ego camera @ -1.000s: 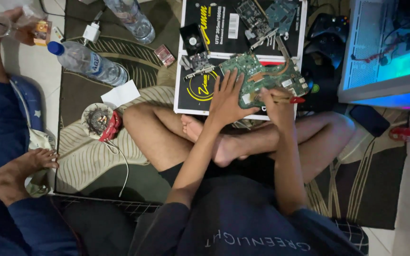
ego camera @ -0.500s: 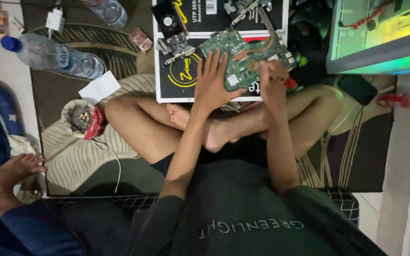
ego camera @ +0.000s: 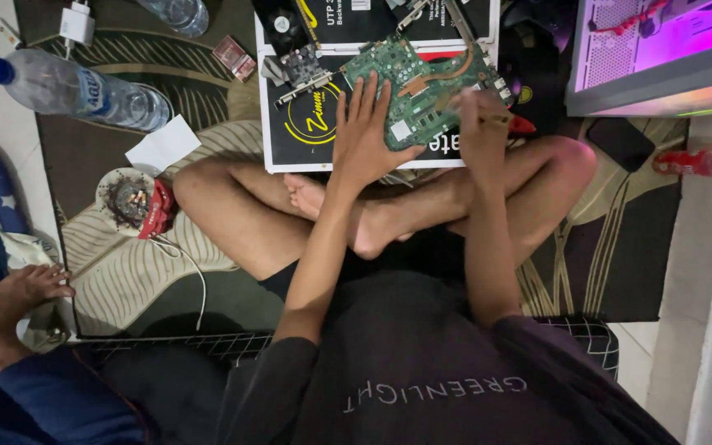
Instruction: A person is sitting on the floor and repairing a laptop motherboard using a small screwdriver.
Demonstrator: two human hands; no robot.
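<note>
A green circuit board (ego camera: pixel 434 78) with a copper heat pipe lies on a black printed box (ego camera: pixel 306 136) in front of my crossed legs. My left hand (ego camera: pixel 364 136) rests flat on the board's left edge, fingers spread. At the board's right edge, my right hand (ego camera: pixel 484 132) is closed around a tool with a red handle (ego camera: pixel 522 125); its tip is hidden under the hand. A smaller card (ego camera: pixel 302 67) with a metal bracket lies on the box just left of the board.
A plastic water bottle (ego camera: pixel 76 86), a white paper (ego camera: pixel 162 147), an ashtray (ego camera: pixel 129 198) and a white charger (ego camera: pixel 77 23) lie on the rug to the left. Another person's foot (ego camera: pixel 18 288) is at far left. A purple-lit computer case (ego camera: pixel 661 49) stands at right, a black phone (ego camera: pixel 624 142) below it.
Both hands have stayed on the board while the view shifted. The case's glow went from blue and green to purple. The other person's hand at top left is out of view.
</note>
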